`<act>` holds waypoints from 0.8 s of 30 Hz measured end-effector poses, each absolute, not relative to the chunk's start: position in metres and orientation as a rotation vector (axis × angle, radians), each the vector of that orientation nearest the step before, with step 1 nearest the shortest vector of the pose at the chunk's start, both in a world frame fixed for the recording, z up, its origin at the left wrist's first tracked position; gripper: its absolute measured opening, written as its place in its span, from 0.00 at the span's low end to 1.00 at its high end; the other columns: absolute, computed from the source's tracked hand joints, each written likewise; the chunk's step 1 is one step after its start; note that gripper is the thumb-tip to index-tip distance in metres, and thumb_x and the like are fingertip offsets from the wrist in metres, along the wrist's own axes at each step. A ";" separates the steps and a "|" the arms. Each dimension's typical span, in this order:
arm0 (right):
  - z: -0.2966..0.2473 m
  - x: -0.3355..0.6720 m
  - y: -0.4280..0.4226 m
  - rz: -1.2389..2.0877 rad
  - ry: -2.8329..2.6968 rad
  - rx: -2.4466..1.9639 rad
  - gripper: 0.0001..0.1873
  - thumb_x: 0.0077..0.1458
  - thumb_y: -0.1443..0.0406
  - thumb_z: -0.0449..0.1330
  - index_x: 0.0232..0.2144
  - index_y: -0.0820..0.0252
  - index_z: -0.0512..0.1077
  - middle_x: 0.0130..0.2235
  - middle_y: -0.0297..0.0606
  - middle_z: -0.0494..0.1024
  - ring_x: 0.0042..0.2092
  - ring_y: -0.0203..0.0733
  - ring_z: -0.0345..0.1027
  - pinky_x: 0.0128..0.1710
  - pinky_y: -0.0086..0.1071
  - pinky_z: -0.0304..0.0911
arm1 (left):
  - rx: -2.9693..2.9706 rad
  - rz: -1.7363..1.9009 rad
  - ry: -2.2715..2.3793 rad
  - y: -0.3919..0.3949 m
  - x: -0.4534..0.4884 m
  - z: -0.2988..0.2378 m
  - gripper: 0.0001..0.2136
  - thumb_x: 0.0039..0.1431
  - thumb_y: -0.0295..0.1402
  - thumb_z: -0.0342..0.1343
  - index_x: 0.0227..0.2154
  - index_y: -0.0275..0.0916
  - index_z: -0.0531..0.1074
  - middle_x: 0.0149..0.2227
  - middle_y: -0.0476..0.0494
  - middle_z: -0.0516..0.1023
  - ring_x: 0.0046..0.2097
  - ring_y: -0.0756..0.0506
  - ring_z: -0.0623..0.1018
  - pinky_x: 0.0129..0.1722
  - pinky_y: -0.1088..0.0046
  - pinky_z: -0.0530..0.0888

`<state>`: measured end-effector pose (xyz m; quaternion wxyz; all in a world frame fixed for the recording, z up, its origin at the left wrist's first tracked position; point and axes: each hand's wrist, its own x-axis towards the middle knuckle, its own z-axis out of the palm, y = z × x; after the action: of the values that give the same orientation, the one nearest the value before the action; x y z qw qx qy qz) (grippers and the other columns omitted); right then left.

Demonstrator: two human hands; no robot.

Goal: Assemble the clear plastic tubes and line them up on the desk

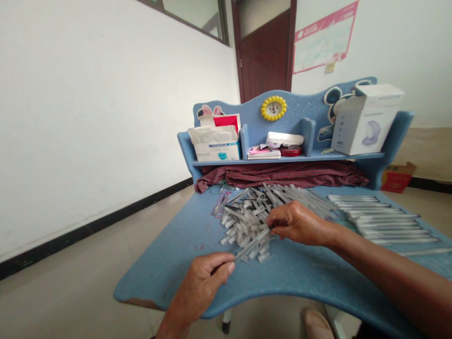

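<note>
A slim, translucent pen slants between my two hands over the near edge of a heap. My left hand pinches its lower end between thumb and forefinger. At the upper end, my right hand is closed, its fingertips around a dark part of the pen; the fingers partly hide that spot. Beneath and behind lies a loose pile of clear and whitish pen parts, some with dark pieces among them. Right of my right forearm, several pens with dark ends lie side by side in a row.
The blue desk has a curved front edge. Folded checked cloth lies along its back, under a blue shelf. On the shelf stand a mask box, a red round tin, a yellow clock and a white carton.
</note>
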<state>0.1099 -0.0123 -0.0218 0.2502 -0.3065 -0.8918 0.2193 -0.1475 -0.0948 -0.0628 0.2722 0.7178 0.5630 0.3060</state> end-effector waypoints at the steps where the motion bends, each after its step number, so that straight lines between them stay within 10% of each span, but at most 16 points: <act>1: -0.022 0.110 -0.012 0.608 -2.427 -0.835 0.05 0.47 0.71 0.55 0.24 0.60 0.69 0.22 0.29 0.69 0.24 0.31 0.63 0.25 0.22 0.54 | 1.936 0.823 1.514 -0.095 -0.147 -0.062 0.12 0.54 0.39 0.52 0.31 0.39 0.78 0.21 0.50 0.71 0.24 0.51 0.69 0.25 0.80 0.65; 14: -0.023 0.109 -0.013 0.704 -2.409 -0.828 0.07 0.45 0.73 0.53 0.24 0.60 0.70 0.22 0.29 0.71 0.24 0.31 0.65 0.25 0.22 0.57 | 1.813 0.830 1.473 -0.096 -0.149 -0.062 0.12 0.53 0.39 0.52 0.31 0.38 0.78 0.18 0.51 0.67 0.20 0.53 0.64 0.19 0.81 0.60; 24: -0.029 0.107 -0.010 1.397 -1.948 -0.808 0.04 0.42 0.69 0.60 0.25 0.62 0.69 0.18 0.26 0.69 0.20 0.31 0.66 0.20 0.22 0.57 | 1.730 0.855 1.475 -0.097 -0.149 -0.062 0.13 0.52 0.40 0.53 0.33 0.37 0.77 0.17 0.52 0.65 0.18 0.54 0.62 0.17 0.80 0.59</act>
<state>0.1070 -0.0099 -0.0292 0.3012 -0.3047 -0.7343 0.5266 -0.1490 -0.0972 -0.0623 0.3487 0.6675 0.5692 0.3300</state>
